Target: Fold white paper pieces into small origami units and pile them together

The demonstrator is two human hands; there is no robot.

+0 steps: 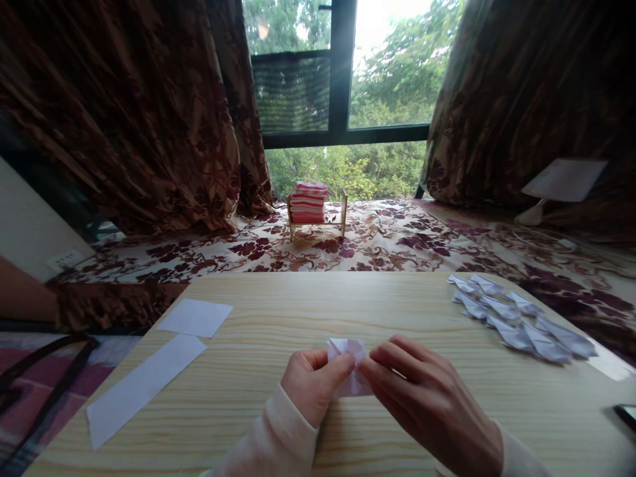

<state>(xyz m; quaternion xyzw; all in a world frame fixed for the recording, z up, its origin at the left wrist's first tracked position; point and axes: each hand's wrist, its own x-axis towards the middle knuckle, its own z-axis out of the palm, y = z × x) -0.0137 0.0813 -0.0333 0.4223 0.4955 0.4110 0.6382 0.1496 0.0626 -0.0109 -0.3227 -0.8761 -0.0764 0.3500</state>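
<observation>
A small piece of folded white paper [354, 346] is held above the near middle of the wooden table [278, 308], with creases showing on its face. My left hand [315, 381] grips it from the left, thumb pressed across its front. On the other side, my right hand [427, 391] has its fingertips closed at the paper's right edge. The palm side of my right hand is hidden, and so are the left fingers behind the paper.
Several folded white paper pieces [519, 318] lie in rows at the table's right. To the left are a white paper sheet [196, 318] and a long paper strip [146, 387]. A small rack with folded striped cloths [309, 204] stands on the patterned window seat, a lamp [564, 180] at right.
</observation>
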